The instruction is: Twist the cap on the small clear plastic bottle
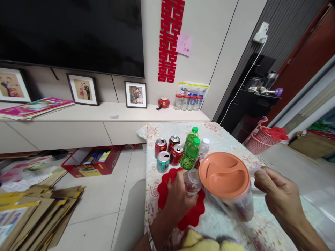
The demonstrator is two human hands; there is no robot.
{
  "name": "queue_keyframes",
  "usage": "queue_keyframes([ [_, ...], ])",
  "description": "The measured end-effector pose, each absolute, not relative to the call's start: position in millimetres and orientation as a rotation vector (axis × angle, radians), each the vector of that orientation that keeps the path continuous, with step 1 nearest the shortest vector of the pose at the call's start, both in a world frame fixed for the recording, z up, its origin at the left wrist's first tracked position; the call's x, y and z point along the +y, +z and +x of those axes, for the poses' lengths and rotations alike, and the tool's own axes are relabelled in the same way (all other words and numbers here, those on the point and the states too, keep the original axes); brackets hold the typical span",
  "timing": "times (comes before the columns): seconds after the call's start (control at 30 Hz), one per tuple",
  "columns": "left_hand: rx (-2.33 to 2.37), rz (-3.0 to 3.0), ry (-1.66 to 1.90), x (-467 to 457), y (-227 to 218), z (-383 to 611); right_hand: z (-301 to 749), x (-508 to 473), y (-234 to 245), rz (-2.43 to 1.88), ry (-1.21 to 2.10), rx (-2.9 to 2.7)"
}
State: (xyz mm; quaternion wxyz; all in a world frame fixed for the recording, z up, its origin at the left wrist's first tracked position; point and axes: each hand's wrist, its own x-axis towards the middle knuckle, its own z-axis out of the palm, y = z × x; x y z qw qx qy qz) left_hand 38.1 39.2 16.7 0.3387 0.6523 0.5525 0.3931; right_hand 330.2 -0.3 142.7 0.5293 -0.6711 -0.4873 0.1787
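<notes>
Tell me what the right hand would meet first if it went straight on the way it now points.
Probably the orange-lidded jug, which lies just ahead of the right hand; depth is unclear, and so is whether they touch.

Green plastic bottles (190, 156) and red-and-teal metal cans (176, 155) are blocking mid-frame, an orange-lidded clear plastic pitcher (225, 177) right of centre; the flower-patterned worktop (223, 140) is leaving passage behind.
</notes>
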Motion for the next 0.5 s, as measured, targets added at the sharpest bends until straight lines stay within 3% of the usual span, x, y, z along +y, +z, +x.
queue_keyframes([
  [0.5,1.463,1.703,1.039,39.9,13.0,38.3,335.7,-1.6,135.6,-1.619,0.371,-1.173],
])
